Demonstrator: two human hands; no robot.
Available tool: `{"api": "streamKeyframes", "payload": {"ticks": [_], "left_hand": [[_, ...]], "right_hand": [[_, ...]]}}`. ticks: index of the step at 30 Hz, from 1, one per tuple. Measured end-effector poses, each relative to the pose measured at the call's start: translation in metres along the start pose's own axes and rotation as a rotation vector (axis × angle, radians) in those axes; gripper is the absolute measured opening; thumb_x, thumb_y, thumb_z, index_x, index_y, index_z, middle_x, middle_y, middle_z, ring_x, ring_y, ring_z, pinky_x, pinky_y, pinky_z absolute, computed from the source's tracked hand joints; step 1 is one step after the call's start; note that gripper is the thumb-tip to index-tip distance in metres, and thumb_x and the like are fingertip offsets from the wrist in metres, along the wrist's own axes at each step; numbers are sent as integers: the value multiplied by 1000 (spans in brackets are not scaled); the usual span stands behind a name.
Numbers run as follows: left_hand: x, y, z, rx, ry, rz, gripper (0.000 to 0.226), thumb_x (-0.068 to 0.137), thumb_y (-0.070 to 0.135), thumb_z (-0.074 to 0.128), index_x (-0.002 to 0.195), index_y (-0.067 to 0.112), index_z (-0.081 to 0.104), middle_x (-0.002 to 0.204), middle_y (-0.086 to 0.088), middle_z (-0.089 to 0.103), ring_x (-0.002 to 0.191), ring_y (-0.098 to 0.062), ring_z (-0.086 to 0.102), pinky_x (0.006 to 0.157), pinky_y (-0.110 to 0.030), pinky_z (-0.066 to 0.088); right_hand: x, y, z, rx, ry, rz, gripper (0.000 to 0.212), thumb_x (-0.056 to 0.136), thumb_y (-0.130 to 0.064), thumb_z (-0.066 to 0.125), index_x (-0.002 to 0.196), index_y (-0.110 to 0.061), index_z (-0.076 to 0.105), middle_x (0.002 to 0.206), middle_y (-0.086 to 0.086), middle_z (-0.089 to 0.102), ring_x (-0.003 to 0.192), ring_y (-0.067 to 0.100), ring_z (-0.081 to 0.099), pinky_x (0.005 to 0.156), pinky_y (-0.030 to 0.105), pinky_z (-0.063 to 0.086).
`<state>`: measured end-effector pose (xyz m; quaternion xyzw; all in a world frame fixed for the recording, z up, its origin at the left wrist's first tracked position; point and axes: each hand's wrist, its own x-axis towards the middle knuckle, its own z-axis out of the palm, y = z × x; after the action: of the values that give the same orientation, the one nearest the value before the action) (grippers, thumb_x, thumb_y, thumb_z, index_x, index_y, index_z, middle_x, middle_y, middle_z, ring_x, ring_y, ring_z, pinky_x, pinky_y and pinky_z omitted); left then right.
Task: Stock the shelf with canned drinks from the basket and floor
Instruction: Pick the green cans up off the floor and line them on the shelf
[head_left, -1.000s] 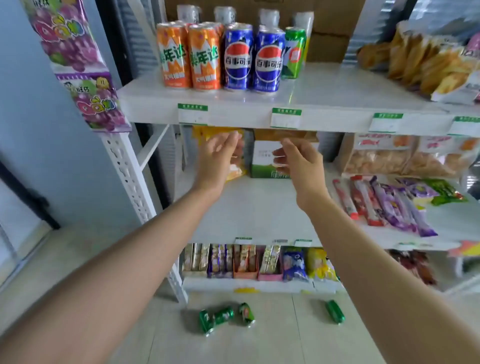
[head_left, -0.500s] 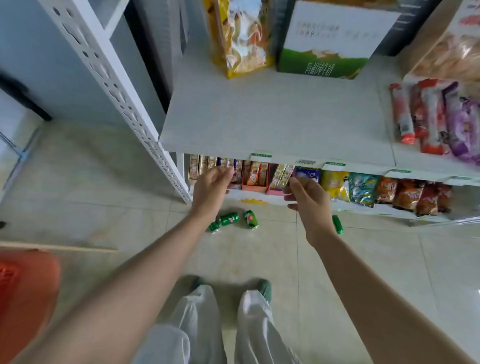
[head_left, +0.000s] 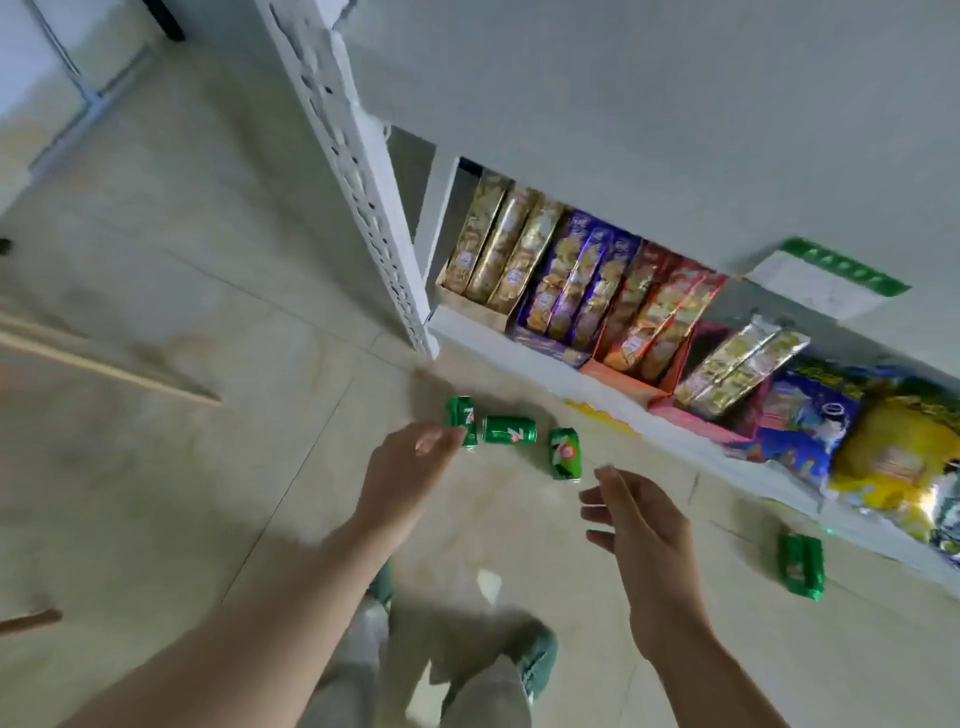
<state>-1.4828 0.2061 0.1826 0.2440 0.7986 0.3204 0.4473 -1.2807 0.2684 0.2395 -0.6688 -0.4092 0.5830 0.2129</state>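
Pale floor tiles fill the left and bottom of the frame, and a white shelf fills the upper right. Four green cans lie on their sides on the floor in front of it. Three are close together near the middle of the frame: the first can, the second can just beside it, and the third can a little to the right. Each shows a big white "7", and the third can also has a red dot, like the 7UP sign. The fourth can lies well apart at the lower right, and its writing is too blurry to read. The left hand reaches out with its fingers nearly straight and holds nothing; its fingertips cover the edge of the first can, but it is not clear if they touch it. The right hand is just below the third can with its fingers spread and a bit bent, and it holds nothing. On the bottom shelf stand gold snack packs, purple snack packs and red snack packs, with a blue bag and a yellow bag further right. A white price label with a green strip hangs on the shelf edge; its words cannot be read. Green shoes show at the bottom.
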Motion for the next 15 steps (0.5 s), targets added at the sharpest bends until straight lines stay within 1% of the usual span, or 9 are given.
{"api": "streamKeyframes", "payload": {"ticks": [2, 4, 6, 7, 8, 10, 12, 15], "left_hand": [[26, -42, 18, 22, -4, -18, 28, 83, 61, 50, 80, 35, 62, 92, 5, 72, 90, -15, 67, 88, -42, 53], [51, -78, 37, 2, 9, -69, 25, 80, 61, 50, 80, 39, 61, 94, 6, 72, 93, -14, 67, 90, -42, 53], [78, -114, 56, -39, 18, -106, 23, 82, 59, 55, 83, 37, 63, 97, 4, 73, 96, -16, 67, 92, -43, 52], [92, -131, 66, -72, 20, -122, 22, 86, 54, 58, 87, 34, 65, 100, 1, 73, 98, -18, 67, 94, -44, 51], [107, -148, 75, -105, 24, -143, 23, 89, 49, 61, 95, 28, 68, 103, -2, 73, 101, -20, 67, 95, -44, 51], [135, -179, 91, -144, 31, -190, 37, 91, 44, 62, 111, 14, 69, 110, -6, 71, 106, -22, 65, 98, -43, 50], [162, -205, 103, -152, 23, -202, 44, 90, 45, 62, 118, 11, 67, 115, -5, 70, 107, -19, 64, 100, -43, 49], [200, -240, 113, -114, -11, -213, 52, 90, 51, 59, 123, 11, 63, 124, -4, 65, 114, -18, 60, 103, -43, 47]], "right_hand": [[34, 34, 19, -19, -33, 13, 21, 95, -28, 58, 86, -11, 68, 72, -3, 70, 73, 14, 65, 69, 33, 52], [65, 67, 35, -14, -53, 33, 23, 95, -29, 58, 85, -11, 68, 72, -1, 70, 71, 14, 65, 68, 33, 52], [97, 104, 50, -24, -81, 48, 24, 95, -29, 58, 86, -9, 68, 75, 2, 70, 71, 15, 64, 67, 33, 51], [113, 122, 57, -28, -91, 58, 24, 96, -29, 58, 87, -9, 68, 76, 3, 70, 72, 16, 64, 67, 33, 51], [129, 139, 64, -39, -105, 69, 23, 96, -29, 57, 89, -9, 68, 78, 4, 70, 73, 17, 64, 68, 33, 51], [161, 174, 76, -69, -132, 95, 21, 96, -29, 57, 91, -11, 68, 82, 6, 70, 76, 19, 64, 70, 35, 51], [196, 201, 88, -79, -145, 103, 19, 96, -29, 57, 88, -14, 66, 84, 6, 69, 77, 19, 64, 73, 37, 50], [244, 234, 109, -106, -135, 94, 22, 96, -32, 56, 83, -17, 64, 81, 5, 67, 74, 18, 62, 70, 35, 50]]}}
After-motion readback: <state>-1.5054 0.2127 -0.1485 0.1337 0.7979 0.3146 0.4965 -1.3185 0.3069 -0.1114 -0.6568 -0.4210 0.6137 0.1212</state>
